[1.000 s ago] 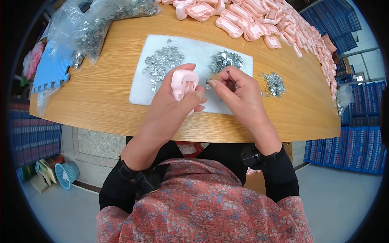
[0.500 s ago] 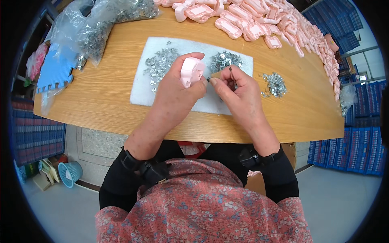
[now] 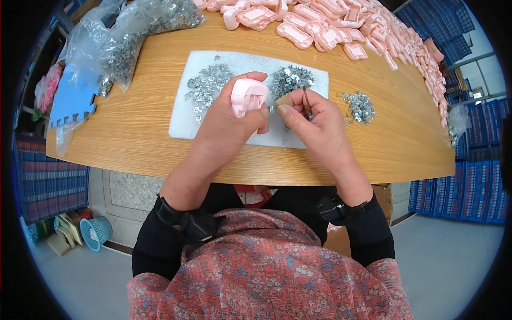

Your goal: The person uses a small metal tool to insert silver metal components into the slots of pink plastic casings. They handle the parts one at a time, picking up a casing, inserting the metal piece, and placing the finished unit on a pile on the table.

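Note:
My left hand is closed round a light pink plastic housing, its recessed side tilted toward the right. Thumb and forefinger of my right hand pinch a tiny metal piece just right of the housing, apart from it. A dark, thin tool like tweezers is tucked in the right fingers; its exact kind is partly hidden. Both hands are above a white foam mat. Flat metal pieces are spread on its left part, and a denser pile of metal pieces lies on its right.
Another heap of small metal parts lies on the wooden table, right of the mat. Many pink housings cover the far and right edges. Plastic bags of metal parts and a blue foam tile lie at far left.
The housing has turned in my left hand, so more of its recessed side shows. My right hand has shifted slightly, with the tiny metal piece still pinched. The whole view has moved a little.

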`<state>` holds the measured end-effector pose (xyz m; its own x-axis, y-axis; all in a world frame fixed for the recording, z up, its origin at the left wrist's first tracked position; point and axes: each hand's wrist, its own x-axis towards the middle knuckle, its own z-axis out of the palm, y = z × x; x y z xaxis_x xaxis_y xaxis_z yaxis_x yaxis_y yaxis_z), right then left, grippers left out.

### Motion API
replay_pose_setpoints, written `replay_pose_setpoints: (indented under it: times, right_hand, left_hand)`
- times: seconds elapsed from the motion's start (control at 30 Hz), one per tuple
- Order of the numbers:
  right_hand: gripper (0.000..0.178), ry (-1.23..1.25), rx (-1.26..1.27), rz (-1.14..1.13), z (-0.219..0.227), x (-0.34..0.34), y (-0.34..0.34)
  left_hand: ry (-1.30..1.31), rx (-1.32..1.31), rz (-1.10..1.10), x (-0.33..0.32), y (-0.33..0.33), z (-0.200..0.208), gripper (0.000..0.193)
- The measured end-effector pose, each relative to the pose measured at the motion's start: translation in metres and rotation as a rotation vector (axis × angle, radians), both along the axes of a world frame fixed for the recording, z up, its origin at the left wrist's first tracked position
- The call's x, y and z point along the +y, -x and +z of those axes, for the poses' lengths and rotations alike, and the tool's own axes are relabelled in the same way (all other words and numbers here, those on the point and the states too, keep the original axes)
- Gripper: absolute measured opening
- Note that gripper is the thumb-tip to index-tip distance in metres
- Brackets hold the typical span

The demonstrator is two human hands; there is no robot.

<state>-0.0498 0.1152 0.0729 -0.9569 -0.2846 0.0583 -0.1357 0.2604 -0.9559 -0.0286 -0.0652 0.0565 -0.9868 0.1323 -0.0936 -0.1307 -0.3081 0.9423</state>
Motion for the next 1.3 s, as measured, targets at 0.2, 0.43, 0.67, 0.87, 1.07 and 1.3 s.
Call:
replay_pose_setpoints:
  times: [0.2,0.43,0.67,0.87,1.07,1.3]
  right_hand:
    - [0.014,-0.022,-0.175,0.097,0.005,0.005,-0.001]
    - [0.007,0.076,-0.083,0.044,0.011,0.002,-0.008]
    - [0.015,-0.145,0.350,0.110,0.003,-0.002,-0.009]
    - [0.020,-0.335,0.529,0.124,0.003,0.000,-0.009]
    - [0.018,-0.545,0.713,0.162,0.011,0.001,-0.012]
    - [0.015,-0.591,0.635,0.155,0.011,0.004,-0.015]
  left_hand:
    - [-0.023,-0.020,-0.049,0.001,-0.006,0.000,0.055]
    - [-0.516,-0.311,-0.185,-0.008,-0.010,-0.001,0.045]
    - [-0.680,-0.400,-0.274,-0.006,-0.017,-0.008,0.056]
    - [-0.688,-0.429,-0.275,-0.002,-0.021,-0.007,0.053]
    - [-0.543,-0.436,-0.244,0.004,-0.022,-0.002,0.051]
    - [-0.489,-0.449,-0.248,0.005,-0.022,-0.011,0.051]
